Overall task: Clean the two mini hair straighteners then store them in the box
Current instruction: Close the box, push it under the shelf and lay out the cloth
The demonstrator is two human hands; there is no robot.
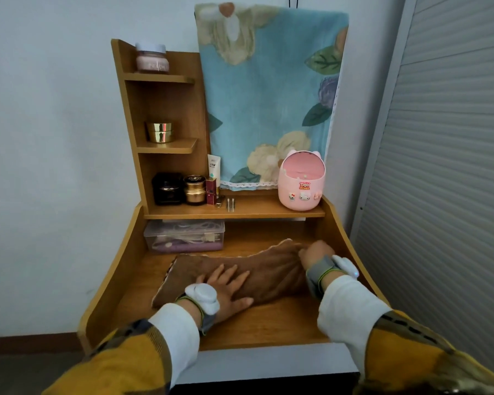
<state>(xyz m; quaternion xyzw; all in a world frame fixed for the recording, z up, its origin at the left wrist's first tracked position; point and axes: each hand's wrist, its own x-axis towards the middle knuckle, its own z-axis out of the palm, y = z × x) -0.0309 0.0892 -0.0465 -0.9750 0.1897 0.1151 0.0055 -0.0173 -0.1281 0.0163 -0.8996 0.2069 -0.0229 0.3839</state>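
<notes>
A brown cloth [268, 269] lies spread on the wooden desk [268, 323]. My left hand [226, 289] presses flat on its near left part, fingers straight. My right hand [317, 252] grips the cloth's far right edge, bunching it. A clear plastic box [184, 236] with its lid on stands under the shelf at the back left; inside it I see a purple straightener and white cords. Whether a second straightener is in there I cannot tell.
On the shelf above stand a pink cat-eared bin [301, 183], dark and gold jars [194, 189], a tube and cotton swabs [231, 203]. A floral towel [268, 95] hangs behind. Curved side panels bound the desk left and right.
</notes>
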